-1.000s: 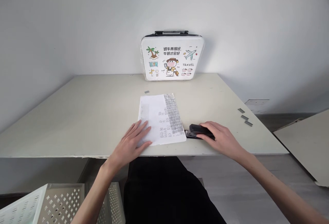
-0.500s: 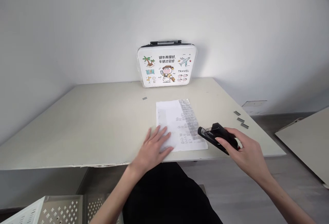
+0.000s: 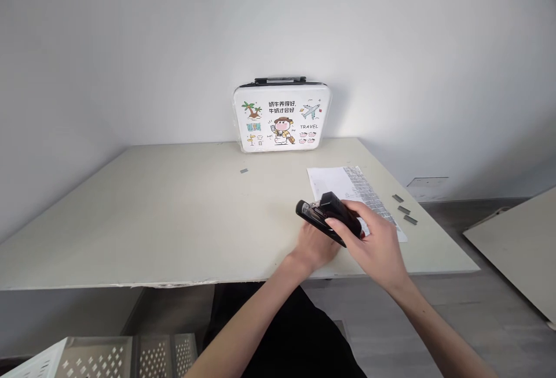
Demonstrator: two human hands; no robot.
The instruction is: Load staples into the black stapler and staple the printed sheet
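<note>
My right hand (image 3: pixel 377 240) is closed around a black stapler (image 3: pixel 332 216), held above the table with its front end pointing left. The stapler's jaws stand apart. Beneath it is my left hand (image 3: pixel 315 246), at the near left part of a printed white paper sheet (image 3: pixel 330 180). The stapler and right hand cover the left hand's fingers. A grey patterned strip runs along the sheet's right side. To the right of the sheet lie a few grey staple strips (image 3: pixel 403 210). Another small grey staple strip (image 3: pixel 244 171) is farther back on the left.
A white cartoon travel case (image 3: pixel 282 117) stands on the table (image 3: pixel 152 221) against the wall. Grey perforated baskets (image 3: pixel 95 358) are below at the lower left. A pale panel (image 3: pixel 521 245) stands to the right of the table.
The paper has slid right along the table, with my left hand moving right too. My right hand has brought the stapler left, over the left hand.
</note>
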